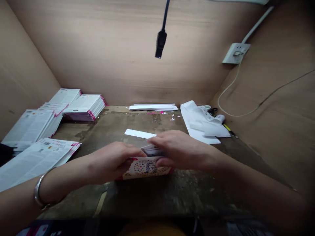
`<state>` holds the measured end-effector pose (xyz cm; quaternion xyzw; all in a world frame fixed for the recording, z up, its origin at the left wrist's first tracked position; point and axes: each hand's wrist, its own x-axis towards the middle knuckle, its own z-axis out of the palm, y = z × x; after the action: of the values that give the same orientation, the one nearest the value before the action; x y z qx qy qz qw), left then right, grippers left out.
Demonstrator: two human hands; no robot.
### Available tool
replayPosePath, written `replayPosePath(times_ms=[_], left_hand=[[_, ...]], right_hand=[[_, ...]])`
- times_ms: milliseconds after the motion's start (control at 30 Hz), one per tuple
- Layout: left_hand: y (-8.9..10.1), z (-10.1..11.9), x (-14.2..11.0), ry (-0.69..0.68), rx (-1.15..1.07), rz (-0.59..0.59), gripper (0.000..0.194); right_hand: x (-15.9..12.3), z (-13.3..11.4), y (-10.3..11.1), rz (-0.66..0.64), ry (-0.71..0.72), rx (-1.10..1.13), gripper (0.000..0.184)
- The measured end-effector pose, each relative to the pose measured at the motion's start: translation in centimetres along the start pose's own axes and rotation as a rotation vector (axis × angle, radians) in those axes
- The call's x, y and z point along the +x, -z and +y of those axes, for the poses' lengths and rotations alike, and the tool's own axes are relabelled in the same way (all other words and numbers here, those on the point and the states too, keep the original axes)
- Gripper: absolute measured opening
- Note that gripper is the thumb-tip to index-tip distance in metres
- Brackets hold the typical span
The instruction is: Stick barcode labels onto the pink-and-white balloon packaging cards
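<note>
Dim, warm, even light fell from above onto the worn table [152, 193], leaving only soft shadows and no glare, while the wide lens bowed the plywood walls [118, 49] and blurred the forearms along the dark bottom edge.

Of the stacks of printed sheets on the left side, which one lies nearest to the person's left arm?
The fanned stack at the front left, just beside the left forearm with the bracelet. The other stacks lie farther back, toward the wall.
</note>
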<state>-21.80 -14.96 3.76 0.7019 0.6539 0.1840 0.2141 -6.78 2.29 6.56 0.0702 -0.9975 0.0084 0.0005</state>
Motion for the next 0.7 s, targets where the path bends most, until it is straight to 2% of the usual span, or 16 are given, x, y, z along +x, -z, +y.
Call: replayPosePath(times_ms=[67,100,133,200,267,300,367,433,500,567,633,700], left_hand=[[-0.3,-0.1,-0.9,-0.009,0.073,0.027,0.053],[-0.7,-0.4,-1.5,-0.013,0.086,0.098,0.057],[-1.4,-0.9,-2.2,-0.004,0.076,0.208,0.061],[-3.3,-2.2,-3.4,0.094,-0.054,0.536,0.075],[-6.0,-3.5,-4.2,0.264,-0.384,0.849,0.087],[-7.4,-4.0,-4.3,0.337,-0.613,0.945,0.088],[-9.9,-4.5,-4.0,0.376,-1.053,0.970,0.088],[-11.2,-4.4,-3.3,0.285,-1.302,0.987,0.100],[-11.3,-3.9,-2.6,0.185,-1.399,1.076,0.104],[-10.7,-3.4,-2.1,0.123,-1.434,1.108,0.088],[-10.0,-2.8,-1.8,0.096,-1.440,1.025,0.070],[-9.6,-2.2,-1.7,0.110,-1.393,0.934,0.056]], right_hand=[[0.8,-0.5,-0.3,-0.143,-0.022,0.008,0.022],[1.0,-0.7,-0.6,-0.186,-0.046,0.004,0.017],[1.2,-0.8,-1.0,-0.211,-0.073,0.006,0.011],[1.3,-0.8,-1.6,-0.218,-0.126,0.046,0.003],[1.1,-0.6,-2.0,-0.188,-0.160,0.114,0.007],[0.9,-0.5,-2.1,-0.163,-0.168,0.152,0.009],[0.4,-0.6,-2.2,-0.108,-0.176,0.284,0.010],[-0.2,-0.9,-2.5,-0.047,-0.170,0.515,0.013],[-0.8,-1.5,-3.3,0.017,-0.166,0.772,0.018],[-1.3,-2.2,-4.6,0.096,-0.190,1.013,0.021],[-1.5,-3.0,-6.4,0.174,-0.227,1.222,0.024],[-1.6,-3.5,-8.4,0.251,-0.249,1.325,0.027]])
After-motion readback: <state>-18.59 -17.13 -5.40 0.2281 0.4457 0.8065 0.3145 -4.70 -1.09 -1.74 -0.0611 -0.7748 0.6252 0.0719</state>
